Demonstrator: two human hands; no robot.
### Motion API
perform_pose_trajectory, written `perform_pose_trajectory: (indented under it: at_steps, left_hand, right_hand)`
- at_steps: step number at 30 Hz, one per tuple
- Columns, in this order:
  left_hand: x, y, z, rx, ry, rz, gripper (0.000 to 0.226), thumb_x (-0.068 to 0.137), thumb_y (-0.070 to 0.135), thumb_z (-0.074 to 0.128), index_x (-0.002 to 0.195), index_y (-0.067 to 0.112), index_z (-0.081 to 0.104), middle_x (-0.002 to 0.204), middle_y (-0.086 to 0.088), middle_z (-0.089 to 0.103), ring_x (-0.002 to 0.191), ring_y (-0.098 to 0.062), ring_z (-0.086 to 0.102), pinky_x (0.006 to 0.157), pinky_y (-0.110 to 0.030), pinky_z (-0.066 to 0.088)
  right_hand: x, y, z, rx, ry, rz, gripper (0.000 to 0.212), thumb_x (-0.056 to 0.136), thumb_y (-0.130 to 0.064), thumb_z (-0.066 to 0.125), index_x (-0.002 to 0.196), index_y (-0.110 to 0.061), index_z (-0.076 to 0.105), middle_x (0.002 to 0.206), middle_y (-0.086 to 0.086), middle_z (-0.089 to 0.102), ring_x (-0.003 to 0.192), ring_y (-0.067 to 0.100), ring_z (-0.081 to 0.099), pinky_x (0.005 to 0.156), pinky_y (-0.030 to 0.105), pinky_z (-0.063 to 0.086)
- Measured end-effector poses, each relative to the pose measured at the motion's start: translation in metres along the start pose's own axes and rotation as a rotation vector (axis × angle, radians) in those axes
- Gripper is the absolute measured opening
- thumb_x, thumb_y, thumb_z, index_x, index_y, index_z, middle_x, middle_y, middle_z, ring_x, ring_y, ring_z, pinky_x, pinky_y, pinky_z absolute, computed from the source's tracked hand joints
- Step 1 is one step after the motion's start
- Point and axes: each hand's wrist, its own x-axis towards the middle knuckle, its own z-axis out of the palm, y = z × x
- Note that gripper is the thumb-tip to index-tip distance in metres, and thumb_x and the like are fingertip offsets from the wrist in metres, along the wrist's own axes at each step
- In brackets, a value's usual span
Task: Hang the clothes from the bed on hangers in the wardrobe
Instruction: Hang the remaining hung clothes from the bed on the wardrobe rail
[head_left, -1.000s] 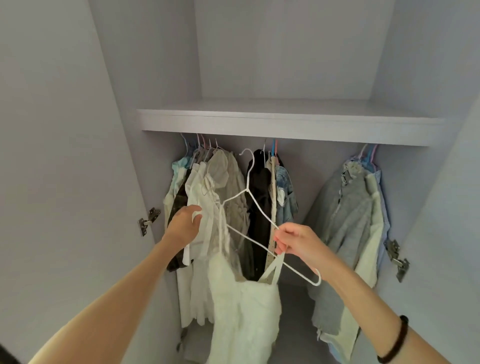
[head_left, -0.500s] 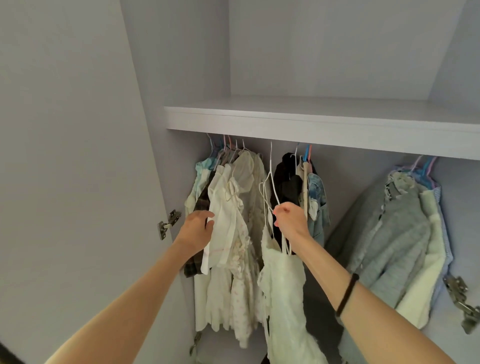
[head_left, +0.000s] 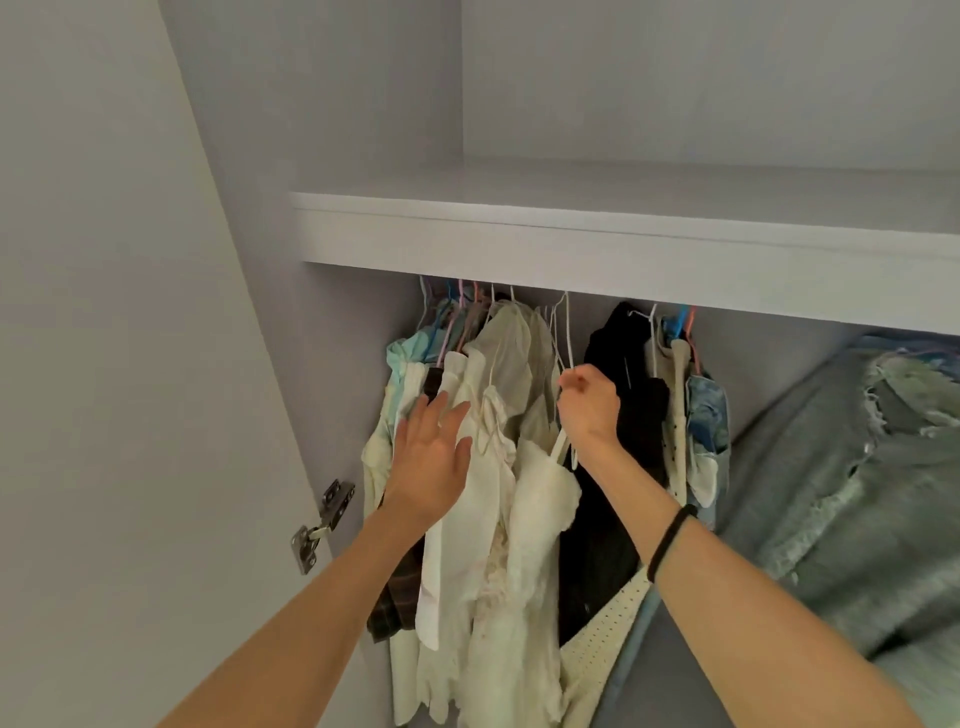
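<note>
Wardrobe door (head_left: 104, 415): stands open at the far left, pale and plain. A metal hinge (head_left: 322, 525) is fixed at its inner edge, low down.

Shelf (head_left: 571, 249): white board running across the wardrobe above the hanging space. The tops of the hangers pass up behind its front edge; the rail itself is hidden.

Left-hand clothes (head_left: 410, 364): a packed bunch of pale blue, cream and checked garments on coloured and white hangers, just under the shelf.

Left hand (head_left: 428, 467): fingers straight and spread, palm laid flat against a cream blouse (head_left: 498, 415) in that bunch. It grips nothing.

White dress (head_left: 535, 545): the task garment. It hangs by thin straps from a white hanger (head_left: 563, 332), between the cream blouse and a black garment (head_left: 613, 467), touching both. The hanger's hook reaches up behind the shelf edge; whether it sits on the rail cannot be told.

Right hand (head_left: 589, 405): fingers curled, pinching the wire of the white hanger just above the dress straps. A black band (head_left: 667, 540) circles the wrist.

Further right: beyond the black garment hang a cream dotted piece (head_left: 678, 415) and a blue denim garment (head_left: 706, 415), on white, blue and pink hangers.

Far right: a grey knitted garment (head_left: 857, 493) with frayed pale-green trim fills the lower corner, well apart from the dress.
</note>
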Motion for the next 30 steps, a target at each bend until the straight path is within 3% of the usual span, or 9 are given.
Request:
perform_pose_trajectory:
  at_steps: [2,6,10,13,17,20,24,30]
  left_hand:
    - [0.009,-0.007,0.008,-0.030,-0.010,0.043,0.051,0.096,0.039,0.030,0.142,0.017,0.034,0.151,-0.011,0.024,0.142,-0.031,0.013,0.113,-0.053,0.015]
    - [0.020,-0.016,0.021,-0.024,-0.062,0.054,0.055,0.093,0.046,0.024,0.143,0.025,0.031,0.154,-0.005,0.015,0.143,-0.029,0.007,0.114,-0.053,0.004]
    - [0.025,-0.023,0.026,-0.049,-0.019,0.113,0.062,0.087,0.052,0.020,0.140,0.025,0.038,0.154,-0.007,0.019,0.142,-0.030,0.012,0.112,-0.056,0.013]
    - [0.024,-0.028,0.031,-0.091,0.018,0.158,0.052,0.091,0.045,0.031,0.136,0.024,0.043,0.150,-0.011,0.027,0.139,-0.033,0.021,0.109,-0.055,0.022]
    - [0.022,-0.035,0.037,-0.103,0.065,0.215,0.045,0.094,0.041,0.036,0.134,0.024,0.043,0.147,-0.013,0.033,0.138,-0.030,0.022,0.110,-0.050,0.021]
    - [0.022,-0.034,0.039,-0.113,0.081,0.213,0.043,0.094,0.037,0.035,0.134,0.021,0.045,0.147,-0.014,0.033,0.139,-0.028,0.019,0.111,-0.052,0.022]
    - [0.006,-0.029,0.042,-0.084,0.103,0.201,0.044,0.095,0.034,0.036,0.137,0.021,0.044,0.149,-0.012,0.029,0.142,-0.030,0.014,0.112,-0.056,0.018]
    - [-0.060,-0.026,0.063,-0.094,0.072,0.144,0.046,0.093,0.027,0.036,0.139,0.024,0.034,0.150,-0.015,0.025,0.142,-0.031,0.011,0.111,-0.055,0.014]
  right_hand:
    - [0.010,0.006,0.017,-0.025,0.017,0.017,0.024,0.093,-0.004,0.041,0.099,0.000,0.065,0.105,0.011,0.064,0.102,0.026,0.057,0.086,0.029,0.043]
    - [0.020,0.024,0.037,-0.092,0.051,0.007,0.027,0.096,-0.012,0.043,0.090,0.002,0.065,0.084,0.017,0.063,0.087,0.031,0.060,0.072,0.026,0.041]
    - [0.024,0.020,0.054,-0.255,0.055,-0.071,0.037,0.096,-0.007,0.040,0.132,-0.008,0.049,0.102,0.021,0.064,0.098,0.034,0.060,0.080,0.035,0.047]
    - [0.027,0.015,0.075,-0.350,0.000,-0.134,0.043,0.096,-0.008,0.038,0.139,-0.014,0.043,0.104,0.020,0.065,0.099,0.034,0.061,0.080,0.037,0.049]
    - [0.025,0.012,0.096,-0.249,-0.061,-0.143,0.043,0.098,-0.011,0.037,0.141,-0.012,0.038,0.110,0.019,0.064,0.100,0.030,0.061,0.084,0.033,0.047]
    - [0.028,0.018,0.096,-0.241,-0.149,-0.143,0.044,0.099,-0.017,0.035,0.143,-0.014,0.033,0.122,0.018,0.055,0.114,0.029,0.052,0.094,0.032,0.040]
    - [0.011,0.028,0.079,-0.040,-0.290,-0.070,0.049,0.101,-0.038,0.026,0.147,-0.021,0.023,0.150,0.001,0.030,0.140,0.015,0.024,0.116,0.031,0.016]
    - [-0.051,0.087,0.041,-0.019,-0.354,-0.043,0.047,0.101,-0.036,0.028,0.147,-0.026,0.022,0.152,-0.008,0.024,0.140,0.007,0.019,0.115,0.025,0.013]
